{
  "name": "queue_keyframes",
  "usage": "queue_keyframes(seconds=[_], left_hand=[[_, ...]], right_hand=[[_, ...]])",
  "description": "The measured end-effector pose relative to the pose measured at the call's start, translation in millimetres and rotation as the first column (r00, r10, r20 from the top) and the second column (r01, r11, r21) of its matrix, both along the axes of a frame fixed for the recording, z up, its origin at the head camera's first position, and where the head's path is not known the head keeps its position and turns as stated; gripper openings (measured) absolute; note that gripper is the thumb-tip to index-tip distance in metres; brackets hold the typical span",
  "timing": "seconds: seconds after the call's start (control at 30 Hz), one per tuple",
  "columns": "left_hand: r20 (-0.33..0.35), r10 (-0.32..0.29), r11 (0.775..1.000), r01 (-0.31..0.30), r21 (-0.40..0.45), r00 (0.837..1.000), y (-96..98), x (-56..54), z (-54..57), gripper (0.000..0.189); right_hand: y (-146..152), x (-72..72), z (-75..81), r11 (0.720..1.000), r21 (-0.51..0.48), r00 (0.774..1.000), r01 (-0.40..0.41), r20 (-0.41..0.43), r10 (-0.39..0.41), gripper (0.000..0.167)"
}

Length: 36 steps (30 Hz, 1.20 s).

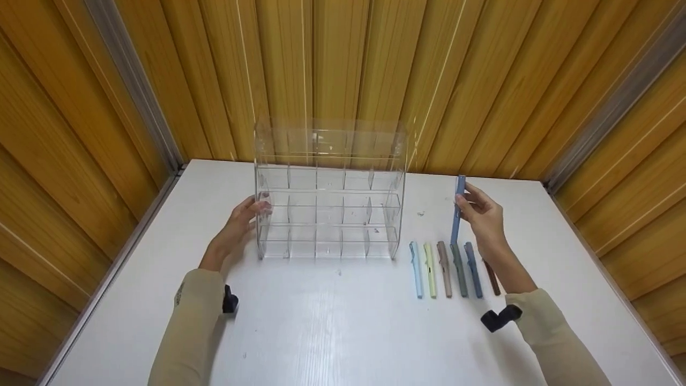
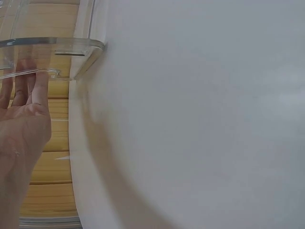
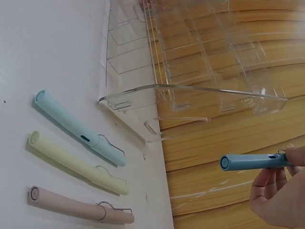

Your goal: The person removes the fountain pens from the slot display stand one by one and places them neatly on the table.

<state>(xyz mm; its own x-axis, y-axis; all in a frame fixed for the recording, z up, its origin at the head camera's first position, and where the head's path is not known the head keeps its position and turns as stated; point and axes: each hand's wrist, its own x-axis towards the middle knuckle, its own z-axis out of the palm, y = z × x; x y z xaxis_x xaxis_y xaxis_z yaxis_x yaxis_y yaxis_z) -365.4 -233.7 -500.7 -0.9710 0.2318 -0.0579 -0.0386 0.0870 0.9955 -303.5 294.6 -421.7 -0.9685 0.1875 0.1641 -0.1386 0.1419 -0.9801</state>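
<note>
A clear tiered acrylic organizer (image 1: 329, 214), divided into small compartments, stands on the white table. My left hand (image 1: 238, 220) rests its fingers against the organizer's left side wall; through the plastic, the fingertips show in the left wrist view. Between thumb and fingers, my right hand (image 1: 485, 214) pinches a blue pen (image 1: 457, 214) near its upper end, to the right of the organizer. That pen is nearly upright in the head view, its lower end close above a row of pens. In the right wrist view the held pen (image 3: 248, 162) points its round end leftward.
Pens lie side by side right of the organizer: light blue (image 1: 417, 273), pale yellow (image 1: 430, 273), pinkish-brown (image 1: 445, 271), green (image 1: 459, 273), blue (image 1: 474, 273) and dark brown (image 1: 492, 279), the last partly under the right wrist. Wood-patterned walls (image 1: 337, 64) enclose the table (image 1: 321, 332) behind and at both sides.
</note>
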Motion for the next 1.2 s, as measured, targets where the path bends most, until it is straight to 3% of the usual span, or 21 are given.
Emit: queue_keyframes(seconds=[0.13, 0.33, 0.63, 0.83, 1.03, 1.2], left_hand=[[0.017, -0.003, 1.000, 0.003, -0.008, 1.000, -1.1, 1.6, 1.4, 0.082], [-0.013, -0.021, 1.000, 0.021, 0.015, 1.000, 1.1, 0.3, 2.3, 0.078], [-0.017, -0.016, 0.999, 0.017, 0.027, 1.000, -0.3, 0.3, 1.8, 0.078], [-0.028, -0.002, 0.998, 0.004, 0.061, 1.000, -0.1, -0.1, 2.0, 0.067], [-0.025, -0.005, 0.998, 0.007, 0.057, 1.000, 2.6, 0.8, 2.0, 0.065], [-0.021, 0.002, 0.998, -0.001, 0.060, 1.000, 3.3, 1.1, 3.7, 0.065]], right_hand=[[11, -0.2, -2.2, 0.999, -0.036, 0.999, 0.032, 0.016, -0.032, 0.058], [31, -1.8, -6.3, 0.987, -0.109, 0.993, 0.116, 0.006, -0.116, 0.053], [60, 2.5, -20.9, 0.986, -0.089, 0.984, 0.139, 0.121, -0.128, 0.058], [76, 10.4, -30.0, 0.986, -0.077, 0.981, 0.150, 0.138, -0.139, 0.058], [97, 17.1, -44.7, 0.985, -0.009, 0.965, 0.171, 0.203, -0.165, 0.063], [115, 15.2, -53.1, 0.977, -0.004, 0.958, 0.213, 0.199, -0.208, 0.050]])
